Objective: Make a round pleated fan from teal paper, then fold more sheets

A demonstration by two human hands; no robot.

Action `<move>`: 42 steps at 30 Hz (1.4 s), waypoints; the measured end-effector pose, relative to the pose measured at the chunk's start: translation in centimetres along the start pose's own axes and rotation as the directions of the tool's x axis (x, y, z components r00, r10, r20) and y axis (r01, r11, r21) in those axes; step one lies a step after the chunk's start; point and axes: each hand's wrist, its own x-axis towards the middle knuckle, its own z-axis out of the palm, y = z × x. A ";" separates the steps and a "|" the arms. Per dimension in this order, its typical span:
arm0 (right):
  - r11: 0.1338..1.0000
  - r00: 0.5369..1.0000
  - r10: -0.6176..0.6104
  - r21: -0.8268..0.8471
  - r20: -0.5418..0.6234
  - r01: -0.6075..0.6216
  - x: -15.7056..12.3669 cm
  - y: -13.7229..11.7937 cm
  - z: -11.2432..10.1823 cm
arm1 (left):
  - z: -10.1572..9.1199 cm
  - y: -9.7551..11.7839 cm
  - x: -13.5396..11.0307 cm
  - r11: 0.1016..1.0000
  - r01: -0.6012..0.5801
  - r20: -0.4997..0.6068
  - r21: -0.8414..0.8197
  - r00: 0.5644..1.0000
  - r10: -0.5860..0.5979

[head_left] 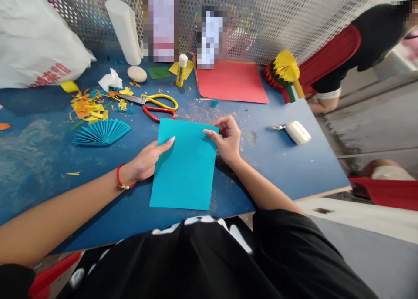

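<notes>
Turquoise paper [184, 173] is right over the blue tabletop [277, 173], held at 2 spots — left hand [148, 159] pinches the left edge, thumb on top, and right hand [229, 141] grips the top right corner, fingers curled. Scissors [145, 100] lie just past it — pleated fan [102, 132] off to the left.
</notes>
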 end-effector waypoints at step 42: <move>0.994 0.994 0.108 -0.008 0.002 -0.108 -0.4 -1.7 0.5 | 0.9 -1.1 0.1 0.995 -0.080 0.038 -0.056 0.996 0.082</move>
